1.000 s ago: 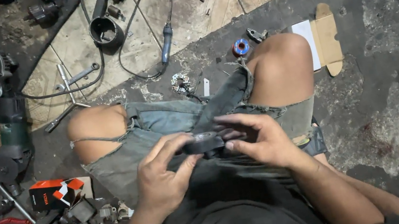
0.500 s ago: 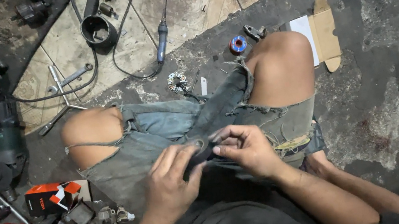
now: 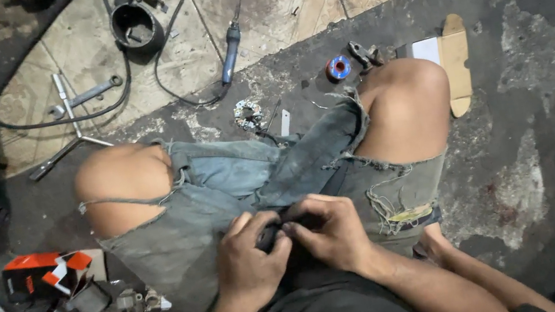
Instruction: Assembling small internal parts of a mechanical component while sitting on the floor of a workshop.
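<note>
Left hand (image 3: 249, 260) and right hand (image 3: 330, 233) were clenched together on small dark part (image 3: 270, 237) over lap, near edge of denim shorts (image 3: 222, 179). Part mostly hidden by fingers; long axis and pointing direction could not be told. Orange-black box (image 3: 43, 269) lay left of shorts, beside knee. Blue-handled tool (image 3: 229, 52) lay beyond shorts, long axis running away from person. Black cup-shaped housing (image 3: 136, 28) lay farther beyond.
</note>
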